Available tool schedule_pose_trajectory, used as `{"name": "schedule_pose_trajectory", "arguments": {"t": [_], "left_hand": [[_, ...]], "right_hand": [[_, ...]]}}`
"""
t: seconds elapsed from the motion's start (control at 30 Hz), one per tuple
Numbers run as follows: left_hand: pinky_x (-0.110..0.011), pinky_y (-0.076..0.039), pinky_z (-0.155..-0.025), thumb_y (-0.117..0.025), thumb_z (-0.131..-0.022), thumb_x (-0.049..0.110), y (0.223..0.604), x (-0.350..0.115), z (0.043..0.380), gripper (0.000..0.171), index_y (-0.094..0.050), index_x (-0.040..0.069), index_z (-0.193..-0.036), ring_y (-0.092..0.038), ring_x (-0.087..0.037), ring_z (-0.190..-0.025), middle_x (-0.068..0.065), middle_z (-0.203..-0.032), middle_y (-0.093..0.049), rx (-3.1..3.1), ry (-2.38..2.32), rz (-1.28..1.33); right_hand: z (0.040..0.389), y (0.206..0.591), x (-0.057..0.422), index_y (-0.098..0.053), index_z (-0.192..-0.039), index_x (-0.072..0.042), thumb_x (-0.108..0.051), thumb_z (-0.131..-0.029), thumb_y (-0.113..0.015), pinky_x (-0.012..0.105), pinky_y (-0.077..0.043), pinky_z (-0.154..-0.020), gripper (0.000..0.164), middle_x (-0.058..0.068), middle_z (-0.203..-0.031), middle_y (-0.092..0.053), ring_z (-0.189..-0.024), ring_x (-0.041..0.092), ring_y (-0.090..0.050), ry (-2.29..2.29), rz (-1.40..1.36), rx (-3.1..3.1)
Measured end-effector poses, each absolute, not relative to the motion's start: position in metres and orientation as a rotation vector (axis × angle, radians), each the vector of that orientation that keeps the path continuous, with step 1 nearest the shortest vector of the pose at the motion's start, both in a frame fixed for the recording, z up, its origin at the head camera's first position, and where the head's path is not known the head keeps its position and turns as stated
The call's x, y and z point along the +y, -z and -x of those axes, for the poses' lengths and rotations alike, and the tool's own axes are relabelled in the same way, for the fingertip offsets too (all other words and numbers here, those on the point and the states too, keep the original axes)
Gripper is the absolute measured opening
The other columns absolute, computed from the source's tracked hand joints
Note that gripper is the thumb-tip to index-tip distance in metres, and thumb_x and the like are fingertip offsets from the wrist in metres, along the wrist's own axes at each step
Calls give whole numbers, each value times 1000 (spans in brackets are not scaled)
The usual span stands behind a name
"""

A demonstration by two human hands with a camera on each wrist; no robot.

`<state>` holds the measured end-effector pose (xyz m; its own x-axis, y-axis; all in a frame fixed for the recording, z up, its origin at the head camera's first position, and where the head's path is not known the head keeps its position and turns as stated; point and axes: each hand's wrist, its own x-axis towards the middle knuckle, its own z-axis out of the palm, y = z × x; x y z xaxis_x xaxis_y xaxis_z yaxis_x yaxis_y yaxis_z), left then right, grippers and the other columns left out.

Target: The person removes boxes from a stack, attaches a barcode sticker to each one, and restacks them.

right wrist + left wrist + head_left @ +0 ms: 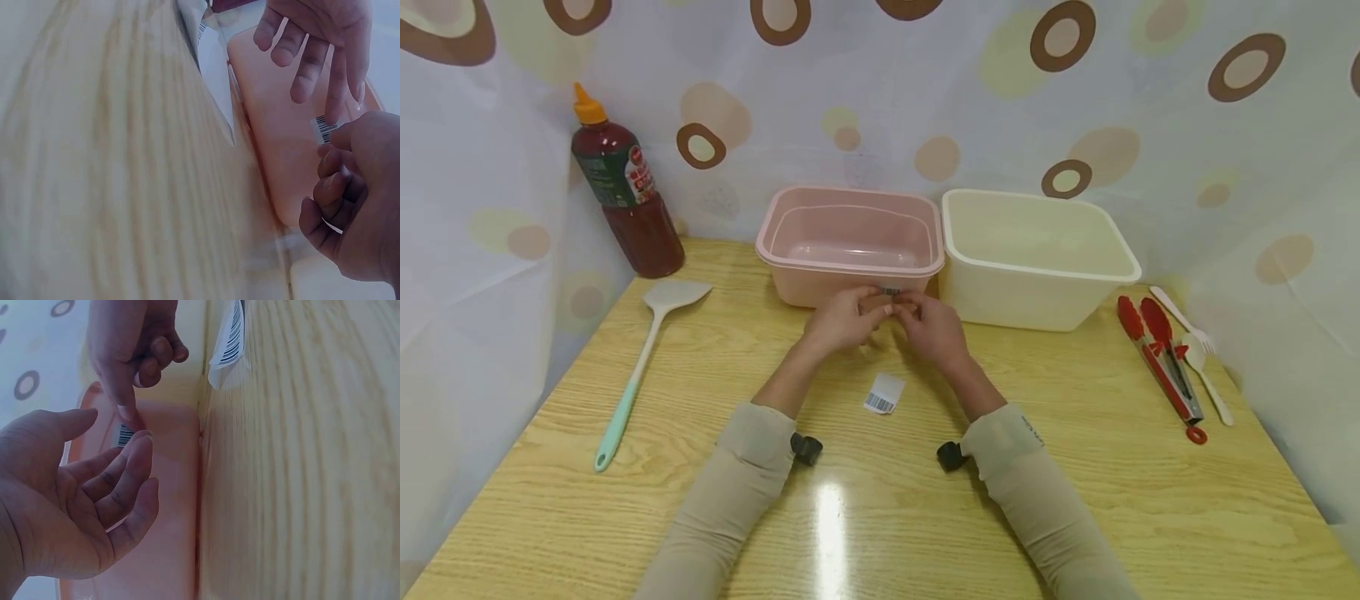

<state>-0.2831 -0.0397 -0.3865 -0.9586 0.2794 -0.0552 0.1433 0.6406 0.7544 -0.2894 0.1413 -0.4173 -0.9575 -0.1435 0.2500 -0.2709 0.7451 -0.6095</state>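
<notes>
A small barcode sticker [324, 129] lies flat on the outer front wall of the pink plastic bin [850, 271]. My left hand [844, 318] is at this wall with loosely bent fingers, its fingertips over one end of the sticker and its thumb held apart in the left wrist view. At the sticker's other end my right hand [934, 327] touches with an outstretched index finger [122, 394], while its remaining fingers bend inward. On the table in front of the bin lies a second white barcode label [883, 393], its edge curling up in the left wrist view.
A cream bin [1030, 292] stands right of the pink one. Red-tipped tongs [1165, 358], a white fork [1183, 319] and a spoon [1206, 371] lie on the right. To the left are a spatula [651, 342] and a red sauce bottle [632, 200]. Patterned sheeting [880, 100] hangs behind.
</notes>
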Motion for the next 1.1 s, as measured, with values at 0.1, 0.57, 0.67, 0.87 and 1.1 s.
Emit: {"name": "schedule_pose_trajectory", "arguments": {"t": [0.1, 0.57, 0.67, 0.87, 1.1], "left_hand": [[-37, -51, -73, -57, -102, 45, 387, -40, 283, 60, -45, 18, -153, -75, -26, -72, -11, -95, -76, 2647, -1241, -343], [-34, -51, -65, -58, -101, 47, 386, -39, 283, 59, -48, 17, -151, -75, -28, -76, -11, -98, -76, 2626, -1254, -349], [-32, -51, -63, -58, -101, 46, 386, -40, 283, 60, -47, 15, -151, -75, -28, -77, -12, -98, -76, 2618, -1269, -348], [-35, -52, -65, -58, -101, 46, 388, -41, 284, 62, -45, 15, -152, -75, -30, -73, -14, -95, -76, 2612, -1280, -347], [-44, -59, -73, -59, -102, 40, 386, -43, 284, 58, -45, 13, -152, -76, -33, -80, -16, -106, -73, 2539, -1392, -347]], "right_hand": [[289, 417, 142, -73, -122, -13, -29, -102, -60, 29, -40, -56, 28, 3, -67, -61, -59, 15, -50, -1014, -337, -2756], [287, 414, 144, -71, -124, -15, -33, -103, -59, 28, -38, -50, 30, -1, -61, -54, -55, 13, -48, -1065, -331, -2719], [287, 414, 144, -70, -124, -15, -34, -103, -58, 27, -36, -48, 30, -2, -58, -52, -53, 13, -47, -1084, -322, -2722], [287, 417, 144, -69, -128, -15, -32, -103, -59, 27, -37, -47, 31, 0, -56, -53, -50, 13, -47, -1071, -370, -2699], [285, 415, 143, -68, -130, -17, -33, -104, -59, 27, -36, -46, 32, 1, -55, -54, -49, 13, -47, -1062, -379, -2686]]}}
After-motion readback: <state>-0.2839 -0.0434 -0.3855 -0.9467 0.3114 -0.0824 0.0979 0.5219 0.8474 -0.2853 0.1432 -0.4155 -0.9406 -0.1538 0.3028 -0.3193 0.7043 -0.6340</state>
